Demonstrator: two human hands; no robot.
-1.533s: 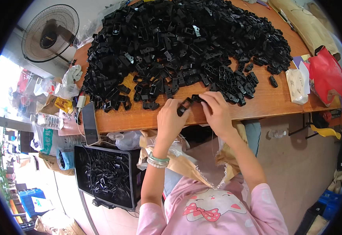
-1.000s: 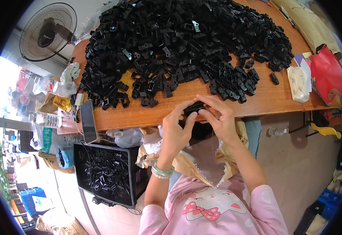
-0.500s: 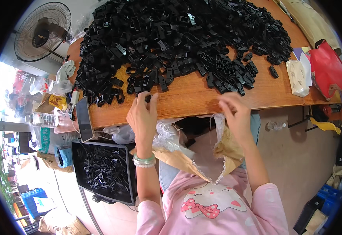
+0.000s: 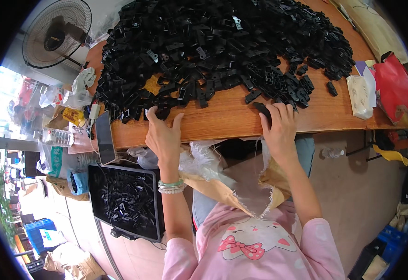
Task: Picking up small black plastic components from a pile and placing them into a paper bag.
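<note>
**Desk editor:** Black plastic everywhere — what did the frame show at that instant?

**Photographer:** A huge heap of black plastic clips (image 4: 222, 46) covered most of the wooden desk (image 4: 227, 119). The worker's left hand (image 4: 164, 133) lay at the heap's near-left fringe, fingers spread and reaching onto a loose clip there, nothing gripped yet as far as could be seen. The right hand (image 4: 278, 126) sat at the heap's near-right fringe, its fingers curled over a dark piece (image 4: 261, 111) lying flat on the wood; whether it was truly clasped could not be told.

**Desk editor:** And around the heap?

**Photographer:** A phone (image 4: 105, 137) lay on the desk edge left of the heap, a black crate of sorted clips (image 4: 124, 200) stood on the floor below it, and a fan (image 4: 57, 32) stood off the heap's far-left corner. A white packet (image 4: 359, 95) and a red bag (image 4: 395, 86) sat to the heap's right. A brown paper sack (image 4: 241, 186) was open in the lap, below the desk's near edge.

**Desk editor:** What would good handling have looked like?

**Photographer:** Judging from this, picking from the thin fringe, not the tangled middle — one clip per hand, pinched by its frame, so neighbours were not dragged off the desk edge toward the sack.
</note>
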